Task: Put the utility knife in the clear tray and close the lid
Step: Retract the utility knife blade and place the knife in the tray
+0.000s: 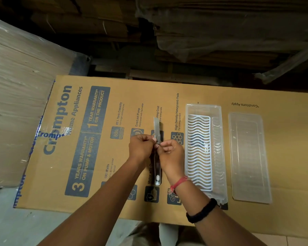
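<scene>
1. Both hands meet over the middle of the flattened cardboard box (212, 96), pinching the same utility knife (157, 157) between them.
2. Her or his left hand (141, 148) closes its fingertips on the knife's left side, about where the blade leaves the handle.
3. From the other side, the right hand (171, 153) grips the same spot with curled fingers; a red thread (178, 182) circles that wrist and a black band (202, 210) sits further up the forearm.
4. On the knife, the pale blade (156, 126) is extended and points toward the far edge of the cardboard, while the clear handle runs back toward the person's body.
5. Just right of the right hand, the clear tray (219, 135) lies open on the cardboard, with a white wavy grid insert (199, 153) inside it, set toward its left wall.
6. Beside the tray, further toward the right edge, the clear lid (249, 157) lies flat and apart from it.
7. Printed Crompton lettering (59, 118) covers the cardboard's left part.
</scene>
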